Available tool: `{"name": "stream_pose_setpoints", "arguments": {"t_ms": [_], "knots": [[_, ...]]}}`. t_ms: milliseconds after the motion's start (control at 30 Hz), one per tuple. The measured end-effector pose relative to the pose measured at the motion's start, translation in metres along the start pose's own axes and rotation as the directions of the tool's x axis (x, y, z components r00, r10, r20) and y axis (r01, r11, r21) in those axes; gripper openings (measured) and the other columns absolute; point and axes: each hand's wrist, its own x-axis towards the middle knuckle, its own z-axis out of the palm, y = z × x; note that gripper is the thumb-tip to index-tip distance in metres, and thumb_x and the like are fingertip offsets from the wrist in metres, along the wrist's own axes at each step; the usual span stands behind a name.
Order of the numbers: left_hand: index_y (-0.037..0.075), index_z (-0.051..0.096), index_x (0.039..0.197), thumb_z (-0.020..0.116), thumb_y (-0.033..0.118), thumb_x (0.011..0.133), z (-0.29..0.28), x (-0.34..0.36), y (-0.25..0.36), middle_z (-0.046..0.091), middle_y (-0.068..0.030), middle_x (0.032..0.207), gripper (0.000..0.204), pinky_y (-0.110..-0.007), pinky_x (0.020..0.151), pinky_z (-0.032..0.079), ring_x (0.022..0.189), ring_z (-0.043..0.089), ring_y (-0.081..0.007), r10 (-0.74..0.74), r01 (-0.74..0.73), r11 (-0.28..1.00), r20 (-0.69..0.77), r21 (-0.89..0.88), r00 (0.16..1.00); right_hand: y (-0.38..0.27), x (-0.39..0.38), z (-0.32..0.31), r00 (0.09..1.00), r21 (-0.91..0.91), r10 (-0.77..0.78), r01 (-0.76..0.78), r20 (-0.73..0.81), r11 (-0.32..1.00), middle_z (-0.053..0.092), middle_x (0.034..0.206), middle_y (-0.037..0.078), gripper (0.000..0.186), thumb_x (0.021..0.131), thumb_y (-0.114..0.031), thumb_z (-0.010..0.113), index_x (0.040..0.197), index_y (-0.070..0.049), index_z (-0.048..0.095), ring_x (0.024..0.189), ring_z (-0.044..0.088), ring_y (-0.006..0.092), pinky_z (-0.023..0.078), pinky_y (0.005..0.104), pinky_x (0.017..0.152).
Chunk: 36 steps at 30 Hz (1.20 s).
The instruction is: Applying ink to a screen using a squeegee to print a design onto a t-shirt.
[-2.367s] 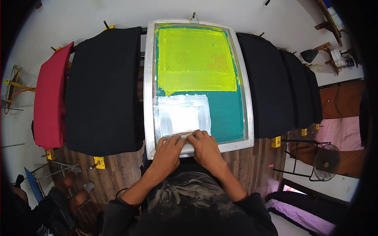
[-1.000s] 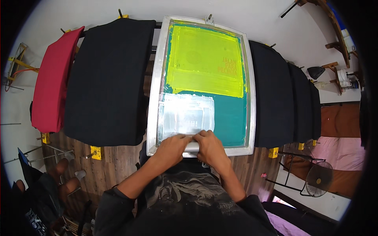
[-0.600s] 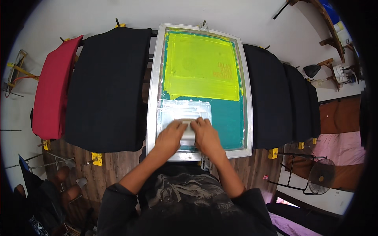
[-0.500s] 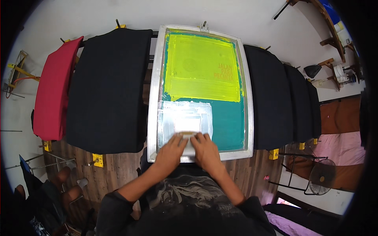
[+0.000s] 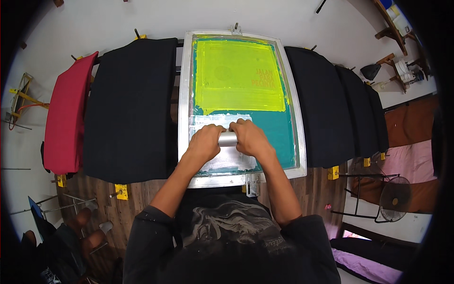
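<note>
A screen printing frame (image 5: 301,156) with a silver metal rim lies in front of me, its mesh (image 5: 272,130) green. My left hand (image 5: 206,141) and my right hand (image 5: 252,137) are closed side by side around a silver-handled squeegee (image 5: 228,138). Only the middle of the handle shows between my fists; the blade is hidden. The squeegee stands across a patch of white ink (image 5: 222,160) on the mesh's near left part. Beyond it, a bright yellow-green rectangle (image 5: 236,90) with reddish lettering covers the far part of the mesh.
Black cloth-covered boards stand left (image 5: 130,111) and right (image 5: 318,111) of the frame, with a red one (image 5: 69,116) farther left. Yellow clamps (image 5: 121,191) stick out below them. A black fan (image 5: 395,199) stands at the right, and shelves (image 5: 391,29) hang on the wall.
Both hands have pushed the squeegee away from me, from the frame's near edge to the far side of the white patch. White ink now shows behind it. The view has shifted slightly.
</note>
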Motion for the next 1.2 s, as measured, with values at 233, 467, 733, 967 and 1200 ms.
{"name": "stream_pose_setpoints", "arguments": {"t_ms": [233, 467, 733, 967, 1200], "knots": [[-0.001, 0.06, 0.117, 0.063, -0.008, 0.068, 0.047, -0.075, -0.001, 0.061, -0.0207, 0.11, 0.049, -0.044, 0.089, 0.051, 0.106, 0.06, -0.0379, 0.124, -0.121, 0.992, -0.14, 0.029, 0.982, -0.02, -0.071, 0.029, 0.995, -0.008, -0.091, 0.09, -0.038, 0.996, 0.055, 0.107, 0.017, 0.044, 0.066, 0.006, 0.065, 0.109, -0.002, 0.056, 0.101, 0.054, 0.0385, 0.055, 0.0448, 0.078], [0.002, 0.062, 0.117, 0.058, -0.007, 0.073, 0.022, -0.086, 0.019, 0.065, -0.0188, 0.113, 0.046, -0.044, 0.092, 0.05, 0.105, 0.062, -0.036, 0.044, -0.044, 0.999, -0.008, 0.012, 0.999, -0.034, -0.078, 0.002, 0.993, 0.0, -0.075, 0.075, 0.086, 0.997, 0.06, 0.102, 0.016, 0.041, 0.065, 0.001, 0.07, 0.105, -0.003, 0.062, 0.098, 0.058, 0.0368, 0.054, 0.0451, 0.08], [0.0, 0.067, 0.108, 0.056, -0.011, 0.073, 0.013, -0.012, -0.006, 0.065, -0.0209, 0.104, 0.037, -0.045, 0.083, 0.053, 0.097, 0.064, -0.0378, 0.033, -0.034, 0.999, -0.132, -0.011, 0.991, -0.006, -0.006, 0.006, 0.998, -0.022, -0.038, 0.037, -0.051, 0.999, 0.063, 0.1, 0.017, 0.036, 0.069, 0.006, 0.063, 0.104, -0.003, 0.065, 0.096, 0.059, 0.0392, 0.051, 0.0448, 0.083], [-0.001, 0.056, 0.124, 0.057, -0.01, 0.072, 0.046, -0.088, 0.007, 0.057, -0.0213, 0.125, 0.053, -0.045, 0.094, 0.049, 0.118, 0.055, -0.039, 0.148, -0.136, 0.984, -0.103, 0.11, 0.984, -0.027, -0.085, 0.035, 0.998, -0.009, -0.019, 0.019, -0.065, 1.0, 0.057, 0.116, 0.016, 0.059, 0.06, 0.01, 0.068, 0.117, -0.003, 0.058, 0.106, 0.054, 0.0379, 0.05, 0.0438, 0.088], [0.001, 0.059, 0.123, 0.058, -0.01, 0.069, 0.017, -0.076, 0.017, 0.062, -0.0208, 0.118, 0.055, -0.045, 0.094, 0.049, 0.11, 0.059, -0.0382, 0.102, -0.101, 0.995, -0.02, 0.025, 0.995, -0.031, -0.074, 0.004, 0.999, 0.03, 0.002, -0.004, 0.055, 1.0, 0.059, 0.109, 0.015, 0.057, 0.06, 0.008, 0.069, 0.114, -0.007, 0.061, 0.102, 0.057, 0.0359, 0.05, 0.044, 0.087]]}}
